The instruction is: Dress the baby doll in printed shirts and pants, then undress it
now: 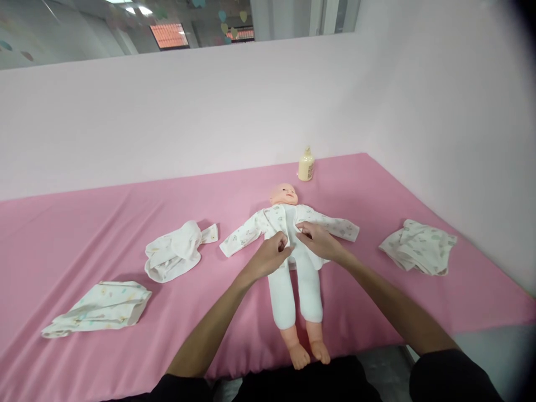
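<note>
Black sleeves and black clothing come nearest, at the bottom edge, close to the feet of a baby doll. It lies on its back on the pink-covered table, its feet at the near edge. Over its chest, the left hand and the right hand each pinch, with thumb and curled fingers, one front edge of a printed baby jacket, whose sleeves spread to both sides. Folded baby clothes lie on the left, near a bundled white garment; another folded printed cloth lies at the far right. Beyond the head stands a pump bottle, before a pale wall and a window.

In my judgement, a strong pull towards the body could drag the doll over the edge, because its feet have no margin there. Thin fabric could also slip from the fingertips, or bunch up under the doll's back.

Hidden behind the fingers is the exact grip, and I cannot tell whether ties or buttons are there. Print on the bottle is too small to read.
</note>
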`<state>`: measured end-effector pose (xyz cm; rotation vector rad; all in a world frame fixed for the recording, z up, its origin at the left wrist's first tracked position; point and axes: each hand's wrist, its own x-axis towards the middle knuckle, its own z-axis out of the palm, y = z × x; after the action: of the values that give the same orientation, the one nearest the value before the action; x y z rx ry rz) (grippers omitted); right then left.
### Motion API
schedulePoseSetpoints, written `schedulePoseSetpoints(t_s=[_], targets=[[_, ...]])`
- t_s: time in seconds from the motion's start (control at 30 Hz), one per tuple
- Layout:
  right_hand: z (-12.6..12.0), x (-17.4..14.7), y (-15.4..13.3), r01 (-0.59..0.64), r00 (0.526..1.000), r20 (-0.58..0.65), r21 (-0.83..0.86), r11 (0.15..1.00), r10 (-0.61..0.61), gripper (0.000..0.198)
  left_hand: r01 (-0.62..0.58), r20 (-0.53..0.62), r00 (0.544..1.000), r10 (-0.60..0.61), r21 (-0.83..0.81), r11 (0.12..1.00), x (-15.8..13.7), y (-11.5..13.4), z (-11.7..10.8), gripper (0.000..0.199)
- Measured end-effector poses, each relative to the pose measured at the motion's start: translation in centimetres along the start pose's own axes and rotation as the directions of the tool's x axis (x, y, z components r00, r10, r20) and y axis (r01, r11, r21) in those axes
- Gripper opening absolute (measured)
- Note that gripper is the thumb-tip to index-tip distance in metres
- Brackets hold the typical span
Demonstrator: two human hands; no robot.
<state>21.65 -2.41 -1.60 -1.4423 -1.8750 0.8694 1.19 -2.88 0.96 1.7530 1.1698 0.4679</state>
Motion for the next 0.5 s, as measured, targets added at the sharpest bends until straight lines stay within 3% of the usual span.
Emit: schedulePoseSetpoints(t_s=[0.1,0.17,0.23,0.43,0.5], targets=[[-0.8,0.8,-0.4,-0.087,0.993,-0.087,-0.092,0.992,0.079,0.036,0.009,-0.116,0.993,0.013,0.186,0.982,1.4,0.1,-0.9,0.03],[-1.1,2.3,-0.6,-0.169,0.963,-0.237,-0.146,0.975,0.131,0.041,0.055,-0.281,0.959,0.032,0.294,0.954,3.1,0.4,-1.6,0.03],[-0.9,4.2,-0.5,-0.215,0.944,-0.288,-0.17,0.962,0.161,0.04,0.098,-0.381,0.923,0.061,0.385,0.918,5.1,0.7,-2.0,0.03],[0.4,8.3,0.2,-0.243,0.931,-0.327,-0.216,0.946,0.165,0.006,0.224,-0.363,0.932,-0.002,0.57,0.79,9.4,1.1,-1.5,0.043],[0.6,8.8,0.2,-0.254,0.918,-0.357,-0.203,0.946,0.17,0.006,0.232,-0.371,0.928,0.017,0.616,0.753,9.7,1.1,-1.1,0.04]])
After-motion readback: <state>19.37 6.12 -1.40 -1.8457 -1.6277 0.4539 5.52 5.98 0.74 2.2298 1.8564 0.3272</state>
